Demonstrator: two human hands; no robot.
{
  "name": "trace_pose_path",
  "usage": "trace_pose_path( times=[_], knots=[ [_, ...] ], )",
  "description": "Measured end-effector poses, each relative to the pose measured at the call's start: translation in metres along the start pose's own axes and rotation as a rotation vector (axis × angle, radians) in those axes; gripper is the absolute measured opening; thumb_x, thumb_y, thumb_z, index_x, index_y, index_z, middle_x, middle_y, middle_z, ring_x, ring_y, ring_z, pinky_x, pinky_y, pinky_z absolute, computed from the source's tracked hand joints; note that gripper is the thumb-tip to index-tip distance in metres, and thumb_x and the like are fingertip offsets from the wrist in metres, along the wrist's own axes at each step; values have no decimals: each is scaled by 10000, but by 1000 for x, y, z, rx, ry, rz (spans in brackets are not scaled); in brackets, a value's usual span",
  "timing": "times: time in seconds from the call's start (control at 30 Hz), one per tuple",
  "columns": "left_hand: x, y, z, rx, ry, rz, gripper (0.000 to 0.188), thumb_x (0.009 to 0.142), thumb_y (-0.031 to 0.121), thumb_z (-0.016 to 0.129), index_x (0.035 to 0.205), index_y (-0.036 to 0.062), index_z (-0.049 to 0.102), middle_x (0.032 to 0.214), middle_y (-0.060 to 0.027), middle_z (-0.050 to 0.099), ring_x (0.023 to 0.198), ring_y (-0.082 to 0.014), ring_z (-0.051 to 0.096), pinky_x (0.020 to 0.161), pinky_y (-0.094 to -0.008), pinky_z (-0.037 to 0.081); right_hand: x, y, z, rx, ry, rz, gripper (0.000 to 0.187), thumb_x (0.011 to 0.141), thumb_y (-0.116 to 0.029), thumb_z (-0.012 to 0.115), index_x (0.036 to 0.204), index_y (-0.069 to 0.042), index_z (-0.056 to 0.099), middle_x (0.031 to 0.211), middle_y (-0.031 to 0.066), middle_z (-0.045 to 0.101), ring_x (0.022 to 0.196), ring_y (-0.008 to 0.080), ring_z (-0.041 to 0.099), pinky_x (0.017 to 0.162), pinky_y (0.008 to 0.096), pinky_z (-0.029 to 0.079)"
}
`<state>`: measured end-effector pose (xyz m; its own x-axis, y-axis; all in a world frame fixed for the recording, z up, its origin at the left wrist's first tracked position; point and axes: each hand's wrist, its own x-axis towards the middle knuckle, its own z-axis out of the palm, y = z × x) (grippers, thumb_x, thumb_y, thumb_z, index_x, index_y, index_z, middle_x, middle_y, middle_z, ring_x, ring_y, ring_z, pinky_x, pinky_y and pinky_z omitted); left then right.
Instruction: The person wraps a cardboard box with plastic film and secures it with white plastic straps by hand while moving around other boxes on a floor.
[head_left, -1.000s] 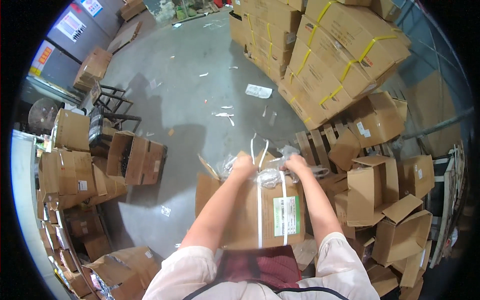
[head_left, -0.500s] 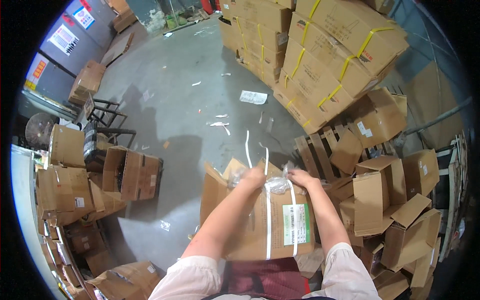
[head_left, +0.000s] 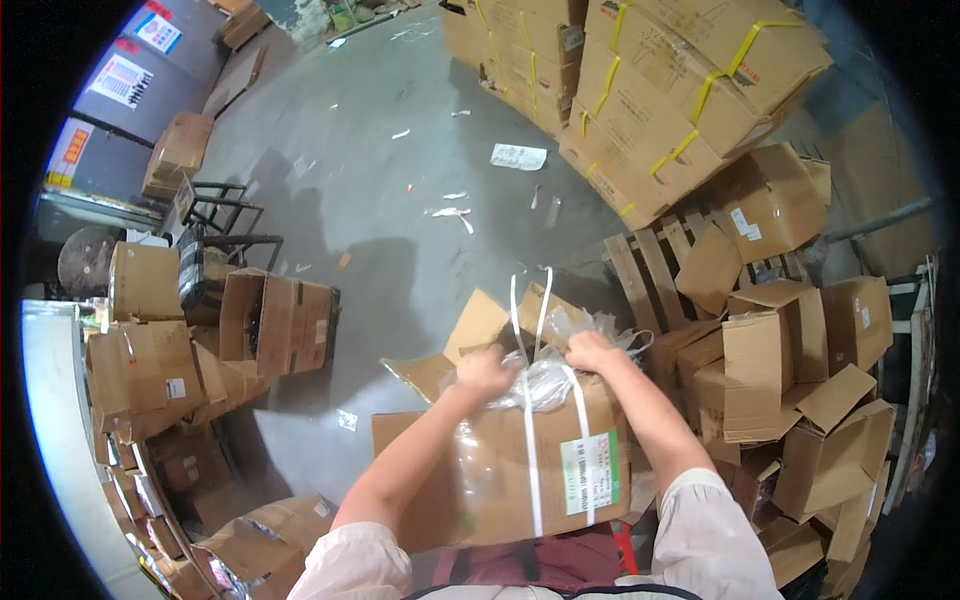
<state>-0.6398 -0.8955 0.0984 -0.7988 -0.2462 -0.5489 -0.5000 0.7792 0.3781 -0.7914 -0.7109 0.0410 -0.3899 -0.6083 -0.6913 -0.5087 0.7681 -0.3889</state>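
Right in front of me is a cardboard box with its top flaps raised, one at the left and others at the far side. Two white straps run up its near side and stick up loosely beyond it. A crumpled clear plastic bag bulges out of the opening. My left hand is closed on the bag's left part, and my right hand pinches it further right, near a strap. A white and green label is stuck on the box's near side. The contents are hidden.
Strapped cartons are stacked at the far right by a wooden pallet. Opened boxes pile up on my right. More boxes and a dark metal-framed stool stand at the left. Paper scraps lie on the grey floor.
More of the plastic bag now shows above the box. The left flap has swung outward, my left hand is lower and further left, and the view has shifted slightly.
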Motion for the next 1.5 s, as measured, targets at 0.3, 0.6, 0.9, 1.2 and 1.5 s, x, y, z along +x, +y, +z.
trace_pose_path(
  times=[0.3, 0.6, 0.9, 1.2, 1.5],
  knots=[
    [-44, 54, -32, 56, -59, 209, 529, 964, 455, 354, 1231, 16, 483, 1149, -252, 562, 1067, -414, 552, 891, -451, 473, 7, 17, -16, -31, -42, 35, 387, 818, -334, 538, 1018, -42, 694, 1113, 204, 644, 1064, 345, 612, 910, 428, 477],
    [-22, -19, 13, 218, 58, 306, 331, 923, 322, 443, 832, 55, 616, 816, -155, 659, 767, -359, 633, 665, -474, 505, -52, -32, -12, 53, 185, 44, 424, 857, -385, 468, 880, -48, 725, 903, 209, 684, 889, 366, 660, 809, 445, 512],
    [46, -97, 63, 220, -12, 92, 355, 858, 380, 475, 816, 93, 680, 763, -182, 669, 727, -352, 661, 692, -478, 527, -94, -99, 41, 199, 502, -299, 298, 807, -304, 531, 646, -84, 652, 649, 150, 638, 607, 356, 627, 582, 455, 502],
    [-22, -107, -13, -237, 314, -70, 358, 860, 397, 530, 852, 74, 685, 757, -177, 667, 761, -348, 651, 733, -448, 514, -132, -119, 24, 427, 635, -259, 219, 805, -270, 637, 709, -73, 635, 673, 127, 616, 626, 332, 607, 552, 416, 457],
    [-114, -149, -25, -65, 375, 259, 376, 793, 327, 661, 1064, 68, 684, 1154, -154, 630, 1106, -309, 559, 953, -404, 433, -125, -95, 14, 416, 668, -242, 279, 836, -332, 625, 791, -61, 678, 681, 179, 612, 657, 359, 614, 556, 411, 443]
  ],
)
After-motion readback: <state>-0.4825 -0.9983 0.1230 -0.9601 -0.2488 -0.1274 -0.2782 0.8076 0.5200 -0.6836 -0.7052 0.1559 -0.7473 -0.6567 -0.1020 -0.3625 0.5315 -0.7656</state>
